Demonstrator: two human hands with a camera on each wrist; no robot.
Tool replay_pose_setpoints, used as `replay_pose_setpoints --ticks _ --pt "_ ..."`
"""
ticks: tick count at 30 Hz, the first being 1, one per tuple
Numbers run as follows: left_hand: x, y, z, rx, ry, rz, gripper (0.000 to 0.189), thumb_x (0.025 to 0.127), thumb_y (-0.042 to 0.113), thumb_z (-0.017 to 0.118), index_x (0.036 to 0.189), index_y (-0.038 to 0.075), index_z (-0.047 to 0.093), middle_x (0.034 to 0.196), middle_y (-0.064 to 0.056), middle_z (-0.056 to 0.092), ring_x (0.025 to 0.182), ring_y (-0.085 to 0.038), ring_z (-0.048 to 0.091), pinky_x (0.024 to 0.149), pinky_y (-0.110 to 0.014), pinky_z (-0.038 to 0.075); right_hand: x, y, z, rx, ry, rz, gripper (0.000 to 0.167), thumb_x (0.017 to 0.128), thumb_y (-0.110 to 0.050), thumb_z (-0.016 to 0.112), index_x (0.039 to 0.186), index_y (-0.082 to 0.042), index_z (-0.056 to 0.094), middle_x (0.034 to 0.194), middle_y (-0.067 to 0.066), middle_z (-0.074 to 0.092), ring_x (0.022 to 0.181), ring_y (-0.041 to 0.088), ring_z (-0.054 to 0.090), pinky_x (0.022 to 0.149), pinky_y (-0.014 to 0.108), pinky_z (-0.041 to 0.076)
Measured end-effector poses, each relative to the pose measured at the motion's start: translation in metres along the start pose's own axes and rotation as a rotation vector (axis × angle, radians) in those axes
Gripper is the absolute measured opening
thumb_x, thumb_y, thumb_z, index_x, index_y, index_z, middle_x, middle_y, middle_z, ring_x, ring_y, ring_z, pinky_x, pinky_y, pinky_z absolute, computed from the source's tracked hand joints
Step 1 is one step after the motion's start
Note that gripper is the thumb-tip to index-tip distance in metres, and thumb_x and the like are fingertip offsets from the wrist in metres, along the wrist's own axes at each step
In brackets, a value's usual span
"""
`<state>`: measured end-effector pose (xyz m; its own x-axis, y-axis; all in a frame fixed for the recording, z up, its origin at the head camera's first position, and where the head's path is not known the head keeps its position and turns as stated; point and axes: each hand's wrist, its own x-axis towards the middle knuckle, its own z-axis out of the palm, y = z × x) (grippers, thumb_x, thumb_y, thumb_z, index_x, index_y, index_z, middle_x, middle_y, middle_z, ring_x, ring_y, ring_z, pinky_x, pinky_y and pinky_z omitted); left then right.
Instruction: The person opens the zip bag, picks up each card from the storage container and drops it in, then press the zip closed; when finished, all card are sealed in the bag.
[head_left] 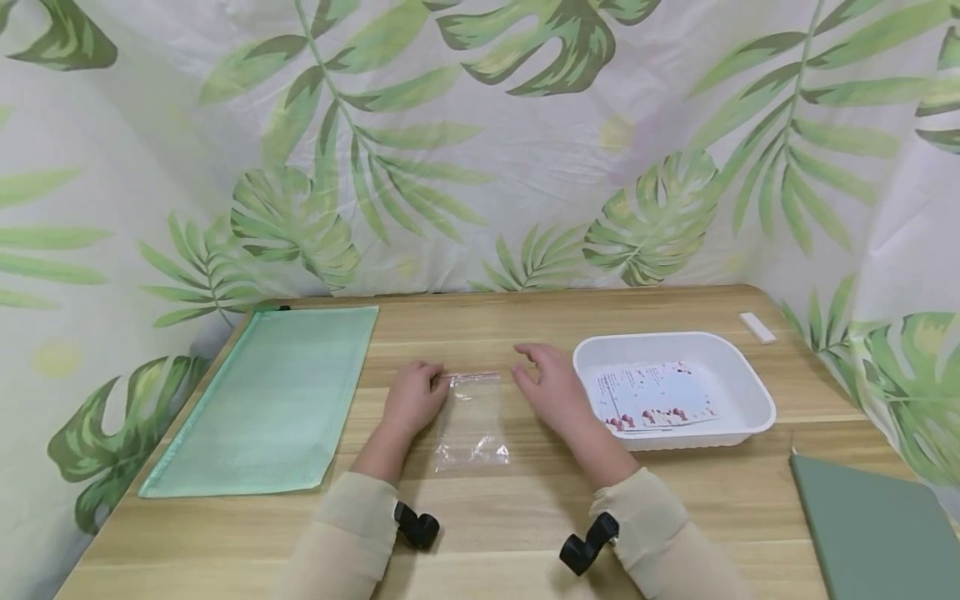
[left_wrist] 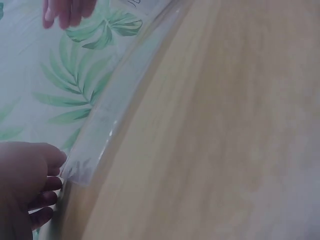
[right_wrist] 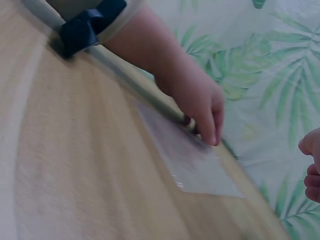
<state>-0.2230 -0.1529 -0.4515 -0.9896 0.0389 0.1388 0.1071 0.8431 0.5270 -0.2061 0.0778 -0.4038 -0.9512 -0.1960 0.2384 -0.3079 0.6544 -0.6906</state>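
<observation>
Pinching clear bag [head_left: 472, 423] by far left corner with left hand [head_left: 415, 397]. Holding nothing in right hand [head_left: 553, 387], loosely spread just right of bag.

Bare table [head_left: 465, 329] runs along the far side between the mesh pouch [head_left: 270, 404], left, and the white tray [head_left: 738, 400], right. The left hand [head_left: 415, 397] stands between pouch and plastic bag [head_left: 472, 421]; the right hand [head_left: 553, 387] blocks the way from bag to tray. The tray's raised walls bar a low path, its top open; patterned cloth [head_left: 540, 208] closes the far edge.
</observation>
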Motion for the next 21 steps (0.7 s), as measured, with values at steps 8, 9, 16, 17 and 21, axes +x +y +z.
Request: replay_pose_setpoints --ticks 8,9,16,17,21 --pt "-0.001 -0.003 0.008 0.023 0.018 0.018 0.025 0.091 0.019 0.064 0.108 0.002 0.070 0.115 -0.019 0.064 0.114 -0.038 0.054 0.105 -0.051 0.039 0.002 0.011 0.036 0.037 -0.052 0.075 0.037 0.096 -0.023 0.060 0.129 -0.005 0.061 0.130 0.016 0.062 0.121 0.032 0.058 0.104 0.047 0.046" --pt "-0.002 -0.003 0.009 0.008 0.025 0.026 0.022 0.090 0.019 0.065 0.106 0.003 0.071 0.113 -0.017 0.065 0.113 -0.037 0.055 0.104 -0.052 0.039 0.003 0.012 0.038 0.060 -0.059 0.097 0.037 0.096 -0.023 0.060 0.129 -0.005 0.061 0.130 0.015 0.062 0.122 0.032 0.058 0.105 0.046 0.045" --pt "-0.007 -0.002 0.008 -0.212 0.017 0.057 0.007 0.087 0.010 0.071 0.092 0.006 0.070 0.096 -0.010 0.071 0.097 -0.027 0.063 0.094 -0.044 0.048 0.002 0.021 0.046 0.171 -0.088 0.132 0.039 0.092 -0.022 0.066 0.128 -0.005 0.062 0.123 0.014 0.066 0.115 0.029 0.062 0.102 0.043 0.048" --pt "-0.009 -0.001 0.008 -0.250 0.003 0.047 0.006 0.087 0.010 0.070 0.092 0.006 0.070 0.095 -0.009 0.070 0.096 -0.025 0.062 0.092 -0.043 0.049 0.002 0.022 0.047 0.185 -0.091 0.129 0.038 0.092 -0.021 0.067 0.126 -0.005 0.062 0.119 0.013 0.067 0.111 0.028 0.063 0.100 0.043 0.049" --pt "-0.012 0.002 0.007 -0.373 -0.050 -0.002 0.006 0.090 0.012 0.067 0.094 0.007 0.068 0.095 -0.006 0.068 0.091 -0.019 0.060 0.087 -0.038 0.050 0.003 0.024 0.047 0.224 -0.107 0.130 0.030 0.090 -0.018 0.069 0.118 -0.007 0.067 0.104 0.008 0.070 0.098 0.021 0.066 0.091 0.039 0.053"
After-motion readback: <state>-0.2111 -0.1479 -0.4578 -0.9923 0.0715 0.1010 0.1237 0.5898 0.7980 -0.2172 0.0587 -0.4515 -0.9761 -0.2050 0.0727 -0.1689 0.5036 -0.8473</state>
